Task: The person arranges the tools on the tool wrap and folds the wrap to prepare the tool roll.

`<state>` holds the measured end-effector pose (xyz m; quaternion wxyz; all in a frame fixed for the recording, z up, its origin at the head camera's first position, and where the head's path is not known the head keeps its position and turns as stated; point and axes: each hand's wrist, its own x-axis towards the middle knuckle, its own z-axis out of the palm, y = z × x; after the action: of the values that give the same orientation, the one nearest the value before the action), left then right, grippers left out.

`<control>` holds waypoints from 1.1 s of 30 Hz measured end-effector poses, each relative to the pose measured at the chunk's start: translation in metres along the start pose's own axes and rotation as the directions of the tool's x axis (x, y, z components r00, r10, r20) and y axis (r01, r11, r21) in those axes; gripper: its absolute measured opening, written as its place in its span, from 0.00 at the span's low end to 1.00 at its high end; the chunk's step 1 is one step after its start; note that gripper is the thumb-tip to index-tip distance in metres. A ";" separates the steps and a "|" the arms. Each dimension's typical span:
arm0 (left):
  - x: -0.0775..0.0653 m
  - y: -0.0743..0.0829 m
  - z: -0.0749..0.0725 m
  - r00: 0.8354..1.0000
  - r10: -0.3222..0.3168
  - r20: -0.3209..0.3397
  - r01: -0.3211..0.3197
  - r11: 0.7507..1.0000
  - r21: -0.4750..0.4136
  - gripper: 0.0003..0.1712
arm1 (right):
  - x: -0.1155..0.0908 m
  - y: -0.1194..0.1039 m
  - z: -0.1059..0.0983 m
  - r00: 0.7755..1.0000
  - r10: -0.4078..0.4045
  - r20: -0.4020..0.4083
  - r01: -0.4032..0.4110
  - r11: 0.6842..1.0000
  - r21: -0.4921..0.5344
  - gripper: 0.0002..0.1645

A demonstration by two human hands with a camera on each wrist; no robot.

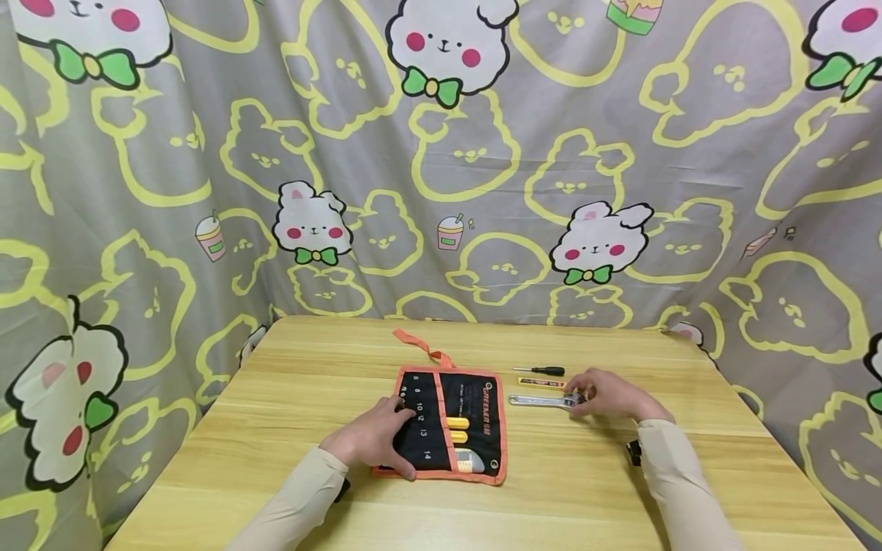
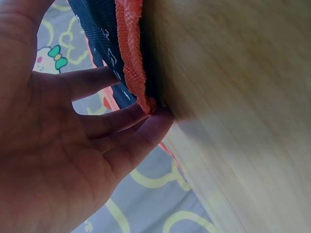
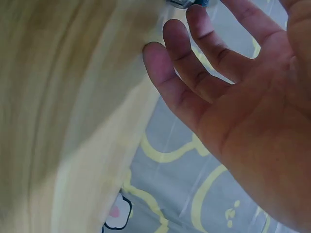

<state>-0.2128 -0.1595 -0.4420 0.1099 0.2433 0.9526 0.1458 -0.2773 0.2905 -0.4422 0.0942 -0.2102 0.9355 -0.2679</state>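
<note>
Grey cloth (image 1: 379, 164) printed with yellow outlines and white cartoon animals is filling the top half of the head view, and a pale wooden surface (image 1: 262, 417) is spreading across the lower half. Just below centre of the frame, a black tool pouch (image 1: 436, 445) with orange trim is lying flat, showing white numbers down its left flap. Two yellow handles (image 1: 458, 423) and a grey tool (image 1: 472, 461) are poking out of its pockets, while an orange strap (image 1: 417, 343) is trailing from its top edge.

At the pouch's left side, a person's left grip (image 1: 375, 436) is resting on the fabric, not clenched; its fingers are stretching out, and the left wrist view is showing fingertips touching the orange edge. Right of centre, an adjustable wrench (image 1: 540, 401) is lying sideways, its head pointing right. The right grip (image 1: 606, 396) is curling its fingers about that head. Just above the wrench in the frame, a slim yellow box (image 1: 537, 382) is lying on the surface, and a black-handled screwdriver (image 1: 550, 371) is lying beyond it, shaft pointing left.
</note>
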 end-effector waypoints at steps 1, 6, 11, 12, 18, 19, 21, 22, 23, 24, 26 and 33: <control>0.000 0.000 0.000 1.000 0.001 0.000 -0.001 1.000 -0.001 0.60 | 0.000 0.000 0.000 1.000 0.000 0.003 0.000 1.000 -0.004 0.23; -0.001 -0.001 0.000 1.000 0.012 -0.004 -0.012 1.000 -0.004 0.60 | 0.003 0.001 0.002 1.000 -0.014 0.025 0.015 1.000 -0.021 0.25; -0.001 -0.002 -0.001 0.999 0.031 -0.011 -0.031 1.000 0.001 0.60 | 0.006 0.001 0.003 0.999 -0.011 0.037 0.013 0.998 -0.056 0.27; -0.001 -0.002 -0.001 0.999 0.031 -0.010 -0.031 1.000 0.000 0.60 | 0.006 0.001 0.003 0.999 -0.008 0.037 0.011 0.998 -0.062 0.27; -0.001 -0.002 -0.001 1.000 0.017 -0.002 -0.017 1.000 -0.013 0.60 | 0.006 -0.002 0.004 0.999 0.004 0.047 -0.001 0.999 -0.053 0.24; 0.000 -0.002 0.000 1.000 0.014 -0.001 -0.014 1.000 -0.015 0.60 | 0.007 -0.002 0.004 0.999 0.008 0.047 -0.006 0.999 -0.049 0.24; 0.000 -0.002 0.000 1.000 0.012 0.000 -0.012 1.000 -0.013 0.60 | 0.006 -0.004 0.005 0.999 0.018 0.049 -0.016 0.999 -0.044 0.23; 0.001 -0.002 0.000 1.000 0.011 0.002 -0.010 1.000 -0.010 0.60 | 0.006 -0.004 0.005 0.998 0.021 0.050 -0.019 0.999 -0.046 0.23; 0.001 -0.003 0.001 1.000 0.009 0.002 -0.009 1.000 -0.007 0.60 | 0.006 -0.004 0.005 0.998 0.026 0.053 -0.024 0.999 -0.043 0.23; 0.001 -0.002 0.001 1.000 0.008 0.002 -0.008 1.000 -0.004 0.60 | 0.006 -0.005 0.006 0.998 0.030 0.056 -0.028 0.999 -0.039 0.23; 0.002 -0.002 0.001 1.000 0.003 0.000 -0.003 1.000 -0.012 0.60 | 0.005 -0.005 0.006 0.997 0.043 0.061 -0.042 0.999 -0.025 0.23; 0.002 -0.002 0.001 1.000 0.000 -0.001 0.000 1.000 -0.005 0.60 | 0.003 -0.008 0.003 0.998 0.053 0.038 -0.051 0.998 -0.048 0.21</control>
<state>-0.2148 -0.1596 -0.4439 0.1099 0.2428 0.9524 0.1482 -0.2767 0.2815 -0.4407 0.1144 -0.1930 0.9447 -0.2393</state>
